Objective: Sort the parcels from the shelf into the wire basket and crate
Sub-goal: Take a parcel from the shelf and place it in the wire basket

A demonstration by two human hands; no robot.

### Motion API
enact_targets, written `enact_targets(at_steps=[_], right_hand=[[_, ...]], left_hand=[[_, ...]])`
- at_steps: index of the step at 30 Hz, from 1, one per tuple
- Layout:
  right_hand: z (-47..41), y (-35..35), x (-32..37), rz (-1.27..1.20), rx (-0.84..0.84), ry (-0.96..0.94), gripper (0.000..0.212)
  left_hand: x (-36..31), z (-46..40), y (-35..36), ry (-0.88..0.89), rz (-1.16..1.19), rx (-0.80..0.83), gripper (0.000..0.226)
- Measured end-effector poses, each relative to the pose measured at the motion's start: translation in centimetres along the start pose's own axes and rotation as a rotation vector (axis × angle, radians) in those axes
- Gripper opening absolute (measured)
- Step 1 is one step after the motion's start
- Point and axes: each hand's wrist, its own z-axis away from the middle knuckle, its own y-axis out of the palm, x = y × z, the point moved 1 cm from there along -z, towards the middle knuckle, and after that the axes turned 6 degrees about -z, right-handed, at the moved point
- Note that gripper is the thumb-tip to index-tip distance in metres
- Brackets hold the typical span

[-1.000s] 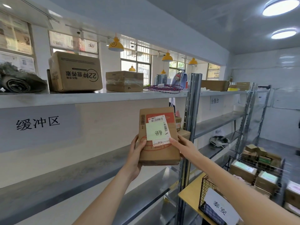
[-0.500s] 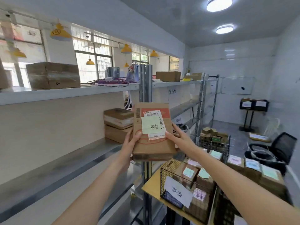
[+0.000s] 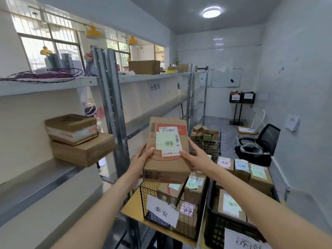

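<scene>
While above the wire basket [image 3: 161, 202], left hand [image 3: 142, 159] and right hand [image 3: 193, 156] grip the parcel [image 3: 167, 150].

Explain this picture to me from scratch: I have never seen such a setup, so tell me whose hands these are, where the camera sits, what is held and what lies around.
No machine here: a person wears one wide-angle camera on the head, looking forward and down, so both bare arms reach in from below. The left hand and right hand hold a brown cardboard parcel with a pale green note by its sides, fingers curled round the edges. It is held above a black wire basket with a white paper sign, which already contains small boxes. Right of the basket stands a black plastic crate, also holding labelled boxes. On the grey metal shelf to the left lie two stacked cardboard boxes.
</scene>
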Motion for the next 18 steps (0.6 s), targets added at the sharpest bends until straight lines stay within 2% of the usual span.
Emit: enact_targets(at_steps=[3, 6, 10, 16, 18], right_hand=[[-3.2, -1.4, -2.9, 0.018, -0.029, 0.045, 0.077], [-7.3, -2.6, -6.1, 0.048, -0.053, 0.099, 0.082], [-13.1, -2.9, -10.3, 0.037, -0.077, 0.187, 0.068], [-20.8, -2.7, -18.5, -0.013, -0.135, 0.324, 0.055], [-22.4, -2.8, -21.5, 0.003, -0.147, 0.366, 0.052]], left_hand=[[1.5, -4.4, 1.3, -0.029, -0.031, 0.016, 0.049], [3.6, -9.6, 1.9, -0.057, -0.054, 0.058, 0.066], [7.6, -17.3, 2.0, -0.111, -0.09, 0.13, 0.081], [14.3, -27.8, 2.7, -0.243, -0.116, 0.219, 0.063], [16.7, -30.5, 3.2, -0.289, -0.129, 0.265, 0.07]])
